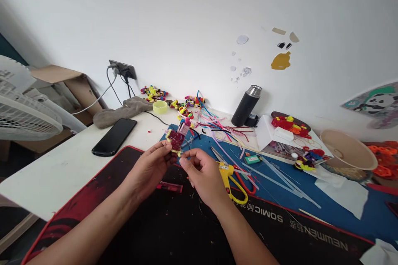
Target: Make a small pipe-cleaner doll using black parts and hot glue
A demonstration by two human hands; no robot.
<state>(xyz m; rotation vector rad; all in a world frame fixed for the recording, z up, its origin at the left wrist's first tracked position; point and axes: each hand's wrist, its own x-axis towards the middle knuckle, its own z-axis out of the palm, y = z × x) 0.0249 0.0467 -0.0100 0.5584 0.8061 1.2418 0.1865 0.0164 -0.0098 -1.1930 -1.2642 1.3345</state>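
A small fuzzy figure point(178, 140), dark red with yellow trim and a pink and purple top, is held upright above the desk mat. My left hand point(157, 160) is closed on its lower left side, the thumb against the dark red part. Close to the figure's bottom edge, my right hand point(201, 170) has its thumb and index finger pinched together at a small yellowish end. Whether those fingertips grip that end is too small to tell. The yellow glue gun point(226, 172) lies just right of my right hand, beside scissors point(238, 196).
Colourful pipe cleaners point(217, 126) and clear glue sticks point(289, 184) lie on the blue mat point(270, 169). Behind stand a black thermos point(245, 107) and a white box point(265, 134). A phone point(114, 136), tape roll point(159, 107) and fan point(27, 112) are at left.
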